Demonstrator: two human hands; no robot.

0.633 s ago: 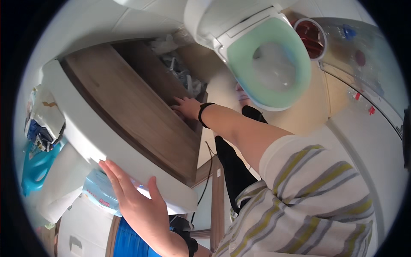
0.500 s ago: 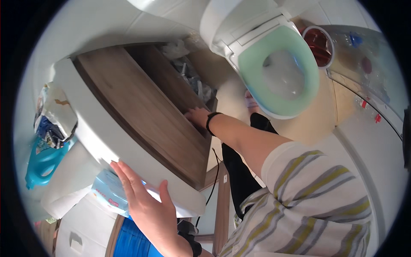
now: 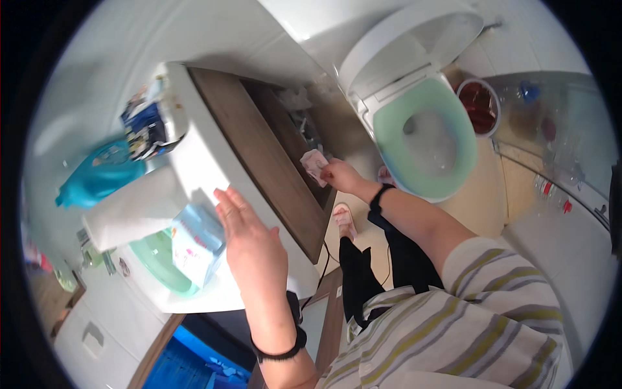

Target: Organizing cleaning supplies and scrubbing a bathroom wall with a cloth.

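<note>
Our right hand grips a small pink item between thumb and fingers.
We stretch that arm forward, keeping the item at the brown wooden cabinet; our left hand is open, fingers extended, near the blue-and-white pack, though we cannot tell whether they touch.
</note>
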